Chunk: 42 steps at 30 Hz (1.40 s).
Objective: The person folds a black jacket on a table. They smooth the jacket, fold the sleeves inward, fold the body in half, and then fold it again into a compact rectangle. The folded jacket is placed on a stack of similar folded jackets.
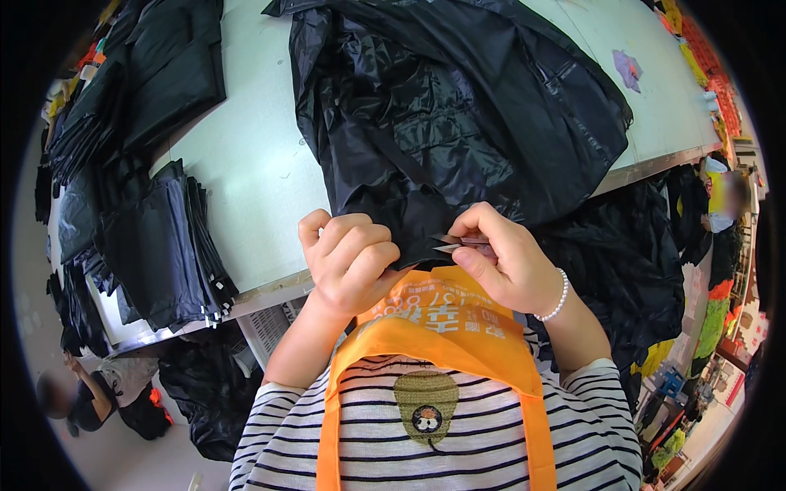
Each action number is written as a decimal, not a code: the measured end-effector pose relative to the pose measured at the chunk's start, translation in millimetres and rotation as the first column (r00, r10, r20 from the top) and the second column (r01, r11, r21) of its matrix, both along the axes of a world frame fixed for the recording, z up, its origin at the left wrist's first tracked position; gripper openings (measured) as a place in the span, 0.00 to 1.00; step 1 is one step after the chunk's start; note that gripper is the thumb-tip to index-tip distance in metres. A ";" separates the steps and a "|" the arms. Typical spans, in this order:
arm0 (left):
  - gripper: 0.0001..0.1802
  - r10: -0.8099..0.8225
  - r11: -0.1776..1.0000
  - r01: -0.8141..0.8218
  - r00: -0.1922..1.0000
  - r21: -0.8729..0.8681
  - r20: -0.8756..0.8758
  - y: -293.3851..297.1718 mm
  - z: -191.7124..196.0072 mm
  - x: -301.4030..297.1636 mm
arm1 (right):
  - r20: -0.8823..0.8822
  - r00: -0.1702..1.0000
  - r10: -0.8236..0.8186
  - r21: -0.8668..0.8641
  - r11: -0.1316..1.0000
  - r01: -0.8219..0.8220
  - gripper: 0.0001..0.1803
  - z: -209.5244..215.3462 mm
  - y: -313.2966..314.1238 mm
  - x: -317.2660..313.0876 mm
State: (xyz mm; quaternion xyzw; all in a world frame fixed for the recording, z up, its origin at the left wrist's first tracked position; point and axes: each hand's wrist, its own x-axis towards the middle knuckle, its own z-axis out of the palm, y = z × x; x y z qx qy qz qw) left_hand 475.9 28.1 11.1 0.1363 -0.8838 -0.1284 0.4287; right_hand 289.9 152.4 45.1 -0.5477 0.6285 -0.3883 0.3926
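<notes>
A black glossy jacket [458, 123] lies spread over the table, and one end of it reaches toward me at the front edge. My left hand [352, 260] is closed on that near end, its fingers curled around the black cloth. Between the thumb and fingers of my right hand [512, 262] is a pair of thread snips [447, 244]. Their pointed blades face left, slightly apart, right beside the held cloth. Whether the blades touch the fabric or a thread is too small to tell.
The pale table [254, 188] carries a stack of black cut pieces [160, 250] at the left and folded black garments [172, 74] behind it. A small lilac scrap [628, 69] lies far right. Black garments [622, 270] hang below the right edge. Other people are at both sides.
</notes>
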 end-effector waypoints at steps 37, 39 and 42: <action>0.17 0.032 0.729 -0.653 0.331 0.205 0.943 45.9 -48.3 34.6 | 0.125 0.212 -0.969 -0.062 0.205 0.977 0.09 -189.0 49.8 -386.1; 0.18 0.131 0.614 -0.785 0.208 0.085 0.969 47.1 -36.4 -9.5 | 0.054 0.079 -0.995 -0.117 0.073 0.990 0.12 -237.5 91.3 -467.6; 0.22 0.399 0.566 -0.810 0.430 0.152 0.810 58.9 -54.3 -90.3 | 0.032 0.072 -0.997 0.167 0.076 0.983 0.14 -243.9 96.8 -515.3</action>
